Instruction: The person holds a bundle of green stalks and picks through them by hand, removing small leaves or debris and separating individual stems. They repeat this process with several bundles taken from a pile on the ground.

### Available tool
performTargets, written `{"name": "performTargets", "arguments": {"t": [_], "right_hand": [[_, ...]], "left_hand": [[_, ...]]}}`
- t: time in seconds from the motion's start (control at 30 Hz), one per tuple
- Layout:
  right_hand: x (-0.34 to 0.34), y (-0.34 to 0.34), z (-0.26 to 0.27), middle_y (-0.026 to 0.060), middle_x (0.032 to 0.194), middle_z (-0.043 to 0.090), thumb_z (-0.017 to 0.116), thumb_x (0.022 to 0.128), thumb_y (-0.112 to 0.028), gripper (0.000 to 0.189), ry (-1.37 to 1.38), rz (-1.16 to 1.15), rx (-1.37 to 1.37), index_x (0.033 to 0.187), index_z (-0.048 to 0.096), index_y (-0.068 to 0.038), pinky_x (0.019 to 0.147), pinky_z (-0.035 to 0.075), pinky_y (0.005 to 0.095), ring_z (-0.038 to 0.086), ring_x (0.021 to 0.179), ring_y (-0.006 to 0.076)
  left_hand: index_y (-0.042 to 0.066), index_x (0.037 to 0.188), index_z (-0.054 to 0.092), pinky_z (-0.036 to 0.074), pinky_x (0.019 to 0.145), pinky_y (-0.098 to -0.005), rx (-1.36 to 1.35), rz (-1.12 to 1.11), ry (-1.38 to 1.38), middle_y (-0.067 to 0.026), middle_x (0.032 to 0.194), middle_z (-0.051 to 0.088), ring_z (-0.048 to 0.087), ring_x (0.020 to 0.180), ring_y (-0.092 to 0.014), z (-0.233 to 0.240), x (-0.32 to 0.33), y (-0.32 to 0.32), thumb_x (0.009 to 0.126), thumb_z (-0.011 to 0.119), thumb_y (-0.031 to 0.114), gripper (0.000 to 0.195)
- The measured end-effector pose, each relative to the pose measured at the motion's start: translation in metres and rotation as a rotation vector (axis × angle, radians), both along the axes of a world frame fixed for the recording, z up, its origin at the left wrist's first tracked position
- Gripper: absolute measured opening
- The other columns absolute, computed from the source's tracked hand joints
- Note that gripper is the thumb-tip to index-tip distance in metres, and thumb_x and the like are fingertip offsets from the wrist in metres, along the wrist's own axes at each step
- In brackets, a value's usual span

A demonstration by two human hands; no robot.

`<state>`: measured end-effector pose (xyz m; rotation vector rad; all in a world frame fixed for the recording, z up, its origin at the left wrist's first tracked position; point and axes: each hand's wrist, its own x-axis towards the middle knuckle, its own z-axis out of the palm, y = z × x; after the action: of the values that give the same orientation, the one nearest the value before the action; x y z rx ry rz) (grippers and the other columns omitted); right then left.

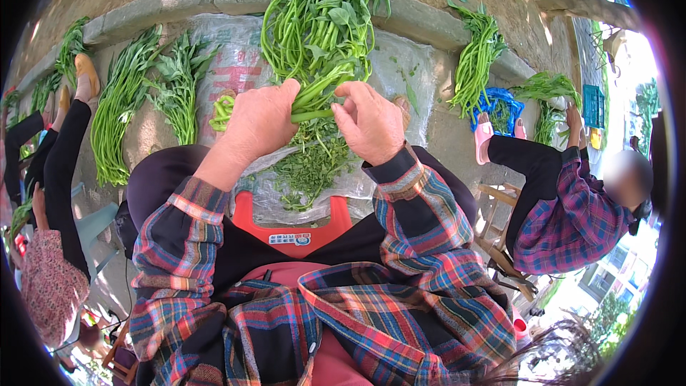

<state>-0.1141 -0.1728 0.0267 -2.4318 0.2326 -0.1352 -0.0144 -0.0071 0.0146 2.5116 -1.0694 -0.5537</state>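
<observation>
My left hand [262, 115] is closed around a small bunch of leafy green stems [313, 94], and their cut-looking ends poke out on its left side. One thick stem [311, 116] runs across to my right hand [372, 120], whose thumb and fingertips pinch its end. Just beyond both hands lies a large heap of long-stemmed greens [321, 21], which look like water spinach. Below the hands, loose torn leaves [311, 169] are scattered over a translucent plastic sheet [402, 64] between my knees.
Stone kerb [185, 2] runs behind the heap. More bunches of greens [120, 112] lie left, another [477, 53] right. A seated co-worker [568, 220] holds greens at right, near a blue bag [498, 110]. Another person [56, 273] sits at left. A red plastic stool [292, 233] is beneath me.
</observation>
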Motion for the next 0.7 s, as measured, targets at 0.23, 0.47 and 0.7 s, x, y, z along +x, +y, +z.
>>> {"name": "performTargets", "arguments": {"t": [0.23,0.47,0.7], "right_hand": [[0.0004,-0.0008,-0.0002,0.0049,0.076,0.059,0.062,0.081,-0.017,0.02,0.033,-0.021,-0.003,0.097,0.053,-0.01,0.056,0.047,0.037,0.061,0.065,0.0239],[-0.0001,-0.0009,-0.0026,0.0053,0.071,0.058,0.064,0.078,-0.011,0.02,-0.034,-0.029,0.015,0.096,0.056,-0.006,0.054,0.046,0.031,0.059,0.058,0.0185],[-0.0005,-0.001,-0.0013,0.0056,0.08,0.058,0.06,0.081,-0.015,0.015,-0.028,0.007,-0.01,0.093,0.052,-0.011,0.054,0.046,0.0391,0.061,0.064,0.0264]], "left_hand": [[0.007,0.086,0.047,0.048,0.063,-0.0472,-0.106,-0.022,-0.012,-0.0152,0.074,0.062,0.062,0.073,-0.036,-0.001,-0.0047,-0.0006,0.07,0.064,0.013,0.025],[0.008,0.085,0.047,0.047,0.06,-0.0478,-0.082,0.043,-0.003,-0.0155,0.069,0.061,0.061,0.069,-0.038,-0.0038,-0.0049,-0.0031,0.07,0.066,0.016,0.025],[0.008,0.088,0.048,0.048,0.064,-0.0482,-0.023,0.068,0.021,-0.0176,0.074,0.062,0.062,0.074,-0.037,-0.0019,-0.0028,-0.0027,0.07,0.066,0.016,0.026]]}}
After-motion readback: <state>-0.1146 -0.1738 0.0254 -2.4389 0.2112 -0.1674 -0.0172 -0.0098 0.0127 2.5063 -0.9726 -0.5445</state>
